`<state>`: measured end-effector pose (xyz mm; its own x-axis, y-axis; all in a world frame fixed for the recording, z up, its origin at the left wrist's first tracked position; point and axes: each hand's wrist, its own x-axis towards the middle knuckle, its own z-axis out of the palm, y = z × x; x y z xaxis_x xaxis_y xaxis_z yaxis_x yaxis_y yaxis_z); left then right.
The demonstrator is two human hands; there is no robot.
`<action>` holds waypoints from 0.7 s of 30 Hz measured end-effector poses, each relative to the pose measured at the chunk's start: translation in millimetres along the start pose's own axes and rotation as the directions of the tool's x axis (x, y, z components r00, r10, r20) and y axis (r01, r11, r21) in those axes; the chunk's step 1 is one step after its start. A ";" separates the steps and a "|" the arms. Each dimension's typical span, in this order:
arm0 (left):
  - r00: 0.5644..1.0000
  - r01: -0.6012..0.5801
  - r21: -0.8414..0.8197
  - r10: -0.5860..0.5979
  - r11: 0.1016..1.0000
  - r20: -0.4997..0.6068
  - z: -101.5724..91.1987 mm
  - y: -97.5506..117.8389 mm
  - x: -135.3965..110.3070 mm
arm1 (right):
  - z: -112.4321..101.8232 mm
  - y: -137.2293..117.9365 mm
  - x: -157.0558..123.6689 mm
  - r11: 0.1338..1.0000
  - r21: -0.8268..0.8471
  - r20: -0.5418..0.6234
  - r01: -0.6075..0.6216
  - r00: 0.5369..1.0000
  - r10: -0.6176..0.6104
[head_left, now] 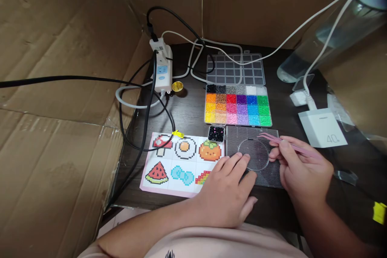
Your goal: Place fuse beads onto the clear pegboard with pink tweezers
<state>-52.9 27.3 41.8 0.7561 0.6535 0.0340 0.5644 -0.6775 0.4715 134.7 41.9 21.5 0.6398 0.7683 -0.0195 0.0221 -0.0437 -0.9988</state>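
Observation:
My left hand (227, 187) lies flat with fingers stretched out, its fingertips on the left edge of a clear square pegboard (272, 177). A clear round pegboard (255, 154) rests on top of the square one. My right hand (302, 169) is closed on pink tweezers (273, 138), whose tips point left over the boards' upper right. A small tray of black beads (216, 133) sits just above the left hand. A pattern card (178, 161) with mushroom, egg, watermelon and bow pictures lies to the left, partly under that hand.
An open bead box (238, 105) with many colour compartments and its clear lid stand behind the boards. A white power strip (161, 68) with black and white cables is at the back left. A white charger (323, 128) sits right. Cardboard walls (60, 88) surround the dark table.

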 end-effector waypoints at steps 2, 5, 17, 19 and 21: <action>1.000 -0.005 0.001 0.005 1.000 0.001 0.1 -0.2 0.1 | 0.1 2.1 0.1 1.000 0.001 -0.011 0.018 1.000 -0.018; 1.000 -0.009 0.001 0.009 1.000 0.009 -0.1 -0.4 0.1 | -0.3 4.8 1.0 1.000 0.006 -0.019 0.025 1.000 -0.025; 1.000 -0.005 -0.004 0.005 1.000 0.005 0.5 -0.1 -0.2 | -3.5 2.9 2.4 1.000 0.010 0.034 0.003 0.999 -0.004; 1.000 -0.005 -0.003 0.005 1.000 0.012 0.3 -0.2 -0.1 | -3.2 2.5 2.4 0.999 0.048 0.042 -0.009 0.999 0.007; 1.000 -0.007 -0.001 0.007 1.000 0.019 0.0 -0.1 0.0 | -2.8 1.9 2.7 0.996 0.089 0.052 -0.024 0.998 0.019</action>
<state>-52.9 27.3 41.7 0.7663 0.6421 0.0207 0.5586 -0.6819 0.4721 138.7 42.0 19.6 0.5994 0.7994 -0.0410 -0.0615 -0.0050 -0.9981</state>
